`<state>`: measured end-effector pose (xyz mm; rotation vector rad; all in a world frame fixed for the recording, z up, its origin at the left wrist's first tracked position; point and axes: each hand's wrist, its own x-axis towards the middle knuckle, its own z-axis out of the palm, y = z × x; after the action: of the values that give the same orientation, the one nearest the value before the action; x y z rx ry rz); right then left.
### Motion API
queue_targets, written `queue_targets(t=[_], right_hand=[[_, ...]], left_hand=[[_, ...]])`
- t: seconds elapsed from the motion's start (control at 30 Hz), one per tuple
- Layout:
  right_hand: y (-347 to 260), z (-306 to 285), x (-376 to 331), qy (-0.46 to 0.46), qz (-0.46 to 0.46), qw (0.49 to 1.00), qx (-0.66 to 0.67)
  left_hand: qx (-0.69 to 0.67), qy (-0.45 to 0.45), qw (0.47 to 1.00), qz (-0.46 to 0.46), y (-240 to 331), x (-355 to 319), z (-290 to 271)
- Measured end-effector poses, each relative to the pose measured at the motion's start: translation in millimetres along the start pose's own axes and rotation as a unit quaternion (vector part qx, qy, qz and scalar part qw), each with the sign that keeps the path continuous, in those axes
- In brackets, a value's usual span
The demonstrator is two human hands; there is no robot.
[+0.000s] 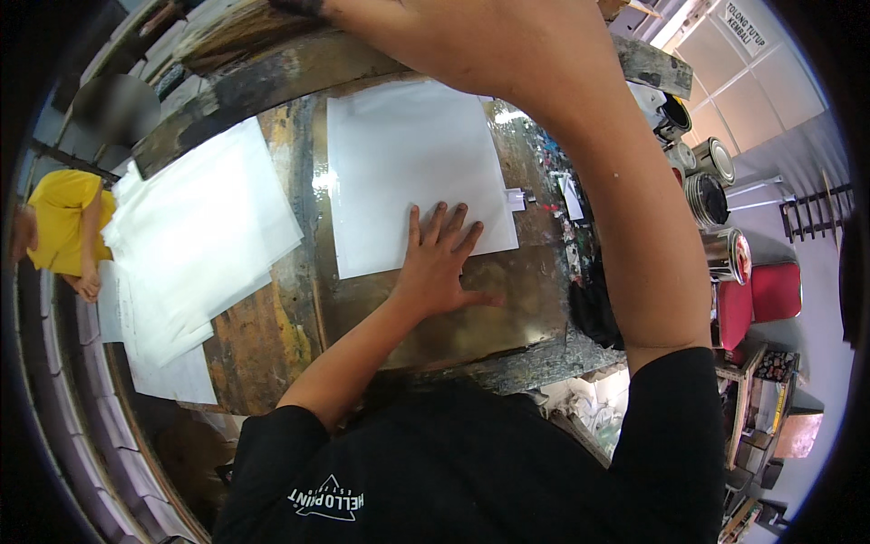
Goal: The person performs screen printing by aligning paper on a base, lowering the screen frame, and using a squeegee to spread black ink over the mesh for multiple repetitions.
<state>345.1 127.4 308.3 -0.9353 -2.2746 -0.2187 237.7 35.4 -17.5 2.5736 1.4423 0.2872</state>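
Observation:
My left hand (441, 258) lies on the lower edge of a white sheet (412, 154), its fingers spread and its thumb pointing right, past the sheet. The fingertips look dark-stained. Under the sheet is a shiny brown work board (444, 317). A small pale tab (516, 199) sticks out at the sheet's right edge. My right arm reaches up across the right side, and my right hand (381, 18) is at the top edge of the view, near a dark-stained wooden piece (245, 36). Most of its fingers are cut off or hidden, so any hold cannot be seen.
A loose stack of white sheets (208, 227) lies left of the board. Several paint cans (722, 254) stand at the right, near a red chair (777, 292). A person in a yellow shirt (68, 222) is at the far left, beside racks (68, 399) holding pale sheets.

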Motion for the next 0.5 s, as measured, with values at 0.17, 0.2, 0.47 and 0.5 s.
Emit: queue_targets(t=[0.17, 0.2, 0.47, 0.5], right_hand=[[-19, -13, 34, -0.17, 0.189, 0.966, -0.05], [-19, -15, 36, -0.186, 0.199, 0.961, -0.045], [-23, 7, 10, -0.006, 0.089, 0.99, -0.111], [-21, 8, 9, 0.002, 0.073, 0.993, -0.097]], left_hand=[[-0.009, 0.022, 0.999, 0.022, 1, 0, -8], [-0.014, 0.03, 0.999, 0.027, 0, 1, -9], [-0.013, 0.067, 0.997, 0.043, 0, -5, 12], [-0.016, 0.088, 0.995, 0.049, -2, -6, 5]])
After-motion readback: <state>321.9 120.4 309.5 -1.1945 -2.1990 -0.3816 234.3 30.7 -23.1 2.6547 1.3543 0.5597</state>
